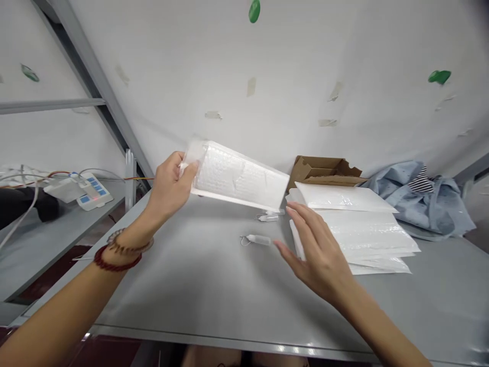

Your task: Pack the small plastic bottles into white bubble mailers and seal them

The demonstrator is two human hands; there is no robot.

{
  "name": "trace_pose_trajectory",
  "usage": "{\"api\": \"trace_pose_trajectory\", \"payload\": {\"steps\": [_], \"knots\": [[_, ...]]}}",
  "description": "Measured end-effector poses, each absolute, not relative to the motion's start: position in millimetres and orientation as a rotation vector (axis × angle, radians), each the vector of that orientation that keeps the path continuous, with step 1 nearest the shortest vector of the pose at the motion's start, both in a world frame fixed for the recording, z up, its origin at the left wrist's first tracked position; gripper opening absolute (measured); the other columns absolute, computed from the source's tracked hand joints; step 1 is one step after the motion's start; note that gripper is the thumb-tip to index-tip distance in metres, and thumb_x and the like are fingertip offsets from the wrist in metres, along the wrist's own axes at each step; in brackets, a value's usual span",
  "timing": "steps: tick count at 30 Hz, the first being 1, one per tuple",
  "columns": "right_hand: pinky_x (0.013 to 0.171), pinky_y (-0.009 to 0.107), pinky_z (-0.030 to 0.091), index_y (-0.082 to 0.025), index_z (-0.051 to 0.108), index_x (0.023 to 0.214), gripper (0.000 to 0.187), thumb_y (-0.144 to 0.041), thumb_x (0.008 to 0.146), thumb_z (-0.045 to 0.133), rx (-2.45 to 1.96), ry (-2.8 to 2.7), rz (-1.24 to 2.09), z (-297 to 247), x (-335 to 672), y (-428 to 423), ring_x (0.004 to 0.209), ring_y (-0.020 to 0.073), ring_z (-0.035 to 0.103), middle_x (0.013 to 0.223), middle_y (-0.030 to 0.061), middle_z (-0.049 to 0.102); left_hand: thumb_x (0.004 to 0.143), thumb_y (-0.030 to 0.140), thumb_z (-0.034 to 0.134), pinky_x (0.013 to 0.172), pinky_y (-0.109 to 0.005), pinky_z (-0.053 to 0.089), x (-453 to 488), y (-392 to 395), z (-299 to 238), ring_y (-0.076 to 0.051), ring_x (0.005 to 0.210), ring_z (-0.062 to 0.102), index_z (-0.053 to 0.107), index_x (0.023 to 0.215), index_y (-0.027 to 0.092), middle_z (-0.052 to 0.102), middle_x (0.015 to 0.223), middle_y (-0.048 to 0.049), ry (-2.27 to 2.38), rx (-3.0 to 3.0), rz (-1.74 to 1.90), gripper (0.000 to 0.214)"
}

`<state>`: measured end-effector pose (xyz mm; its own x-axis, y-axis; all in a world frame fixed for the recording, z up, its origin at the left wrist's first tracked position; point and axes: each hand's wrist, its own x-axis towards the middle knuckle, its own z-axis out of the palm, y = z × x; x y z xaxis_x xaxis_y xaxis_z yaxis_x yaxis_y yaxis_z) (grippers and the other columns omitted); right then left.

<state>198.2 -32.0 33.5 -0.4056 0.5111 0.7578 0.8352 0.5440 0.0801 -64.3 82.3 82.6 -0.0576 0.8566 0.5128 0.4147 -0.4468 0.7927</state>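
Observation:
My left hand [170, 184] is closed on one end of a white bubble mailer [239, 177], holding it tilted above the grey table [198, 285]. My right hand [315, 250] hovers open over the table, fingers stretched out, beside a stack of white bubble mailers [355, 224]. Two small clear plastic items lie on the table: one [256, 239] just left of my right fingertips, another [268, 217] under the held mailer's lower edge.
An open cardboard box [324, 171] stands behind the stack. Crumpled blue clothing [424, 196] lies at the right. A power strip [89, 189] with cables sits on a lower bench at the left. A white wall rises behind the table.

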Motion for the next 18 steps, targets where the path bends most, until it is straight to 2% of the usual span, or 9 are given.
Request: {"api": "trace_pose_trajectory", "payload": {"steps": [2, 4, 7, 10, 13, 16, 18], "knots": [[0.097, 0.053, 0.042, -0.004, 0.021, 0.142, 0.072, -0.031, 0.086, 0.058, -1.11, -2.134, -0.601, 36, 181, -31, 0.132, 0.036, 0.032, 0.135, 0.028, 0.041, 0.084, 0.036, 0.055, 0.044, -0.021, 0.04, -60, 50, 87, -0.011, 0.047, 0.052, 0.055, 0.085, 0.02, 0.056, 0.058, 0.0041, 1.273, 1.743, 1.437, 0.016], [0.099, 0.06, 0.034, -0.004, 0.01, 0.144, 0.083, -0.04, 0.086, 0.057, -1.164, -2.219, -0.595, 41, 167, -31, 0.137, 0.0399, 0.017, 0.143, 0.0311, 0.028, 0.085, 0.036, 0.056, 0.051, -0.021, 0.045, -56, 23, 85, -0.012, 0.057, 0.058, 0.058, 0.094, 0.021, 0.063, 0.068, 0.003, 1.203, 1.623, 1.375, 0.017], [0.099, 0.068, 0.022, -0.008, 0.007, 0.145, 0.087, -0.043, 0.083, 0.057, -1.21, -2.321, -0.597, 53, 158, -35, 0.138, 0.0425, 0.007, 0.148, 0.0306, 0.017, 0.085, 0.037, 0.057, 0.058, -0.022, 0.048, -57, -2, 73, -0.015, 0.072, 0.063, 0.058, 0.11, 0.026, 0.069, 0.083, 0.0017, 1.086, 1.371, 1.24, 0.028], [0.1, 0.068, 0.016, -0.009, 0.01, 0.145, 0.089, -0.042, 0.077, 0.057, -1.186, -2.379, -0.566, 63, 159, -40, 0.137, 0.0433, 0.013, 0.146, 0.0297, 0.021, 0.081, 0.038, 0.06, 0.057, -0.022, 0.049, -64, -10, 60, -0.018, 0.077, 0.065, 0.057, 0.117, 0.028, 0.071, 0.089, -0.0012, 1.035, 1.194, 1.108, 0.038], [0.1, 0.068, 0.016, -0.007, 0.011, 0.144, 0.093, -0.039, 0.07, 0.057, -1.183, -2.456, -0.462, 67, 161, -46, 0.127, 0.0411, 0.031, 0.135, 0.0279, 0.037, 0.074, 0.036, 0.067, 0.055, -0.023, 0.049, -67, -11, 50, -0.019, 0.074, 0.065, 0.057, 0.119, 0.025, 0.071, 0.089, -0.0046, 1.018, 1.106, 0.923, 0.048], [0.099, 0.064, 0.022, -0.006, 0.015, 0.144, 0.093, -0.034, 0.066, 0.059, -1.22, -2.515, -0.381, 63, 159, -53, 0.116, 0.0379, 0.042, 0.125, 0.0243, 0.046, 0.066, 0.027, 0.072, 0.056, -0.023, 0.049, -62, -12, 43, -0.018, 0.069, 0.065, 0.059, 0.116, 0.022, 0.071, 0.087, -0.0045, 1.019, 1.084, 0.701, 0.051], [0.096, 0.06, 0.029, -0.006, 0.019, 0.143, 0.091, -0.031, 0.065, 0.06, -1.233, -2.533, -0.383, 55, 156, -59, 0.11, 0.037, 0.045, 0.122, 0.0232, 0.048, 0.066, 0.023, 0.07, 0.055, -0.023, 0.049, -55, -15, 37, -0.018, 0.068, 0.064, 0.063, 0.108, 0.02, 0.071, 0.083, -0.0035, 0.99, 1.116, 0.561, 0.043]]}}
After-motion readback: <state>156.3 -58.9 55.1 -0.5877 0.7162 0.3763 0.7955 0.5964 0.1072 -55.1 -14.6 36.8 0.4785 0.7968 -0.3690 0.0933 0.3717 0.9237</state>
